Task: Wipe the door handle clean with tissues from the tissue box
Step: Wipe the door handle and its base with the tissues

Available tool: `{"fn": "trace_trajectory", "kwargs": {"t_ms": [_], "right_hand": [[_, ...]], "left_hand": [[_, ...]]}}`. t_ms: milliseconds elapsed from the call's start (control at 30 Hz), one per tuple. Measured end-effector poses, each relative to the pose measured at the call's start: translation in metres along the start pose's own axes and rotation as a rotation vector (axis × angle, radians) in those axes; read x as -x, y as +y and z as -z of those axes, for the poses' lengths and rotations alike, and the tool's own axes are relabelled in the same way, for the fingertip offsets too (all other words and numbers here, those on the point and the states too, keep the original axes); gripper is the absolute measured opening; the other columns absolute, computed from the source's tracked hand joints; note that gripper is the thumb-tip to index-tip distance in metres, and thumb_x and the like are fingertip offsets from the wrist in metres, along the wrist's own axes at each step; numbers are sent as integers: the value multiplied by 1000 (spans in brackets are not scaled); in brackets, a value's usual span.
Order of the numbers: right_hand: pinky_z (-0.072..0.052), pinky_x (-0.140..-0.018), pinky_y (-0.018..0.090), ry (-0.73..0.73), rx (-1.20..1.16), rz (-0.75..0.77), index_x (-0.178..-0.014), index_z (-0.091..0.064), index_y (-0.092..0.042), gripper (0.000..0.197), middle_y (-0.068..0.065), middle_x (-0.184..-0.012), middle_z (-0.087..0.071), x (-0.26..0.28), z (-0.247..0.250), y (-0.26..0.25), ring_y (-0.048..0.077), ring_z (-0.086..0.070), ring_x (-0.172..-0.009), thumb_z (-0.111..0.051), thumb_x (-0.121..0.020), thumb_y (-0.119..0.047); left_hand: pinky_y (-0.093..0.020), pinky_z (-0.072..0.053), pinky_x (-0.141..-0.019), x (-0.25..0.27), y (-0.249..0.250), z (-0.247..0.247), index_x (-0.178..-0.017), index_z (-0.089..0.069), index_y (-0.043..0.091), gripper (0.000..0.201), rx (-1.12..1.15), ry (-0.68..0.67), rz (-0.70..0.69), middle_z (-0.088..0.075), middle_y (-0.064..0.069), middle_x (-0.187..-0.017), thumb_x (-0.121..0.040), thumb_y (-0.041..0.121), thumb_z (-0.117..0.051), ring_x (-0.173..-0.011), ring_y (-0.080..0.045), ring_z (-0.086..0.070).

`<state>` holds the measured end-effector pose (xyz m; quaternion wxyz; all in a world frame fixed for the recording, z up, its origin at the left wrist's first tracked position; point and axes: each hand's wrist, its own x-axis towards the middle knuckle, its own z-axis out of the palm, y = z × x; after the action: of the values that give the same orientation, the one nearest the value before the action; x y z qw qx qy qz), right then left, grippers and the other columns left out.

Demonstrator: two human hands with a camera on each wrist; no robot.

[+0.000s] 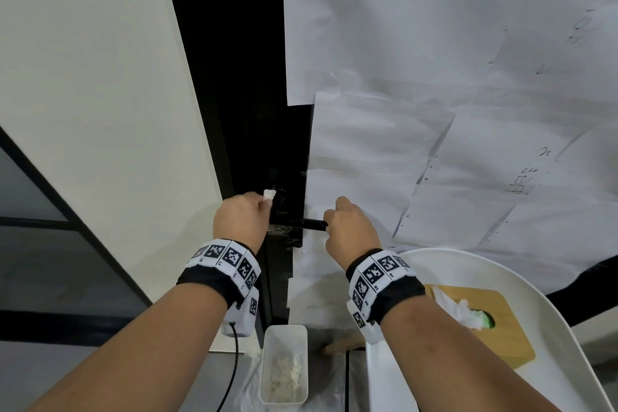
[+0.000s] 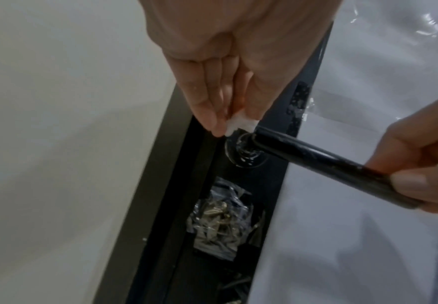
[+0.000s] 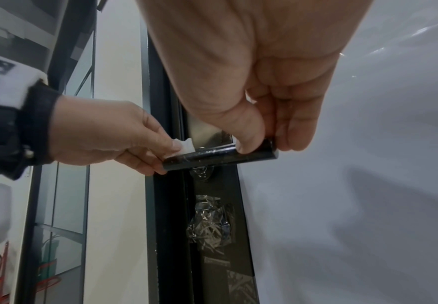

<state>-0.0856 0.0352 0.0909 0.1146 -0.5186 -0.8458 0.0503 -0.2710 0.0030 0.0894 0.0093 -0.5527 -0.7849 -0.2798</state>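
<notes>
Pinched between my left thumb and fingertips (image 2: pixel 214 121) is a small wad of tissue (image 2: pixel 241 124), pressed against the inner end of the handle (image 2: pixel 324 164), right where the black bar meets its round base plate on the door. My left hand (image 1: pixel 242 219) sits just left of the bar, knuckles toward me in the head view. My right hand (image 1: pixel 349 227) grips the free outer end of the handle, thumb on the near side and fingers curled over the far side; the bar runs level between my two hands. White paper sheets (image 1: pixel 434 43) are taped over the door to the right of the handle, some with handwriting I cannot read. Below the handle a clear plastic bag (image 2: pixel 220 224) of small metal parts is stuck to the dark door edge. Lower right, the wooden tissue box (image 1: pixel 495 328) rests on a white chair (image 1: pixel 551 311), with a tissue sticking up from its slot. Between my forearms, a white bin (image 1: pixel 284 365) stands on the floor with crumpled tissues in it. A pale wall (image 1: pixel 100 77) lies to the left.
</notes>
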Motion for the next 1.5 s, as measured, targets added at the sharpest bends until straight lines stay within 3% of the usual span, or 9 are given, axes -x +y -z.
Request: {"fn": "trace_trajectory", "kwargs": {"t_ms": [100,233,600,667,800,967,1100,1267,1500], "right_hand": [[-35,-59,33,2,0,2,-84,-58,-2,15,11,-98,-47,0,1,0,21,-35,-75,-46,-80,5],[-33,-59,32,5,-1,8,-82,-58,-1,15,12,-98,-48,-1,2,-1,22,-35,-74,-45,-79,6],[-34,-60,32,-6,13,15,-85,-59,-3,13,11,-97,-47,0,2,0,23,-39,-76,-48,-81,3],[-34,-60,32,-2,13,14,-85,-59,-3,13,11,-98,-47,0,2,0,23,-39,-76,-48,-82,2],[-34,-59,33,-4,6,5,-81,-56,-3,15,12,-98,-47,0,3,-2,22,-34,-75,-45,-79,5],[-33,-59,32,-8,17,3,-77,-53,-5,17,12,-99,-47,1,6,-6,22,-34,-75,-43,-76,8],[-33,-60,32,0,21,9,-81,-55,-3,18,13,-101,-47,3,5,-6,22,-33,-76,-42,-76,9],[-34,-61,33,9,31,7,-84,-56,-3,21,13,-102,-47,4,4,-7,22,-33,-77,-41,-76,10],[-35,-61,34,10,26,11,-85,-56,-2,21,13,-102,-47,5,3,-6,23,-37,-79,-41,-77,10]], "left_hand": [[-30,-44,-55,2,14,-3,-66,-58,8,51,-28,-98,-17,-57,-7,-57,-97,44,-40,-60,-27,-57],[-32,-51,-57,-6,16,-6,-67,-59,6,37,27,-143,30,-60,-7,-59,-88,36,-57,-59,-25,-60],[-24,-35,-48,-23,18,-10,-57,-48,9,38,-14,-142,99,-52,-4,-52,-86,34,-53,-48,-18,-48],[-26,-38,-49,-17,10,-10,-55,-52,6,43,19,-142,104,-52,-4,-50,-87,35,-52,-47,-19,-49],[-35,-58,-70,4,-9,-17,-67,-68,11,31,512,-169,277,-69,-4,-63,-88,33,-59,-62,-21,-69],[-40,-58,-79,15,5,-22,-91,-56,4,12,995,-114,615,-66,-9,-80,-93,16,-58,-76,-24,-71],[-38,-56,-80,17,12,-20,-106,-46,3,17,1329,-114,853,-61,-14,-84,-95,11,-56,-76,-24,-67],[-35,-58,-76,18,12,-17,-111,-46,1,23,1395,-138,918,-64,-17,-87,-94,11,-58,-82,-26,-69],[-28,-60,-63,19,7,-14,-105,-56,-3,19,1303,-236,858,-69,-18,-88,-93,11,-60,-76,-20,-70]]}}
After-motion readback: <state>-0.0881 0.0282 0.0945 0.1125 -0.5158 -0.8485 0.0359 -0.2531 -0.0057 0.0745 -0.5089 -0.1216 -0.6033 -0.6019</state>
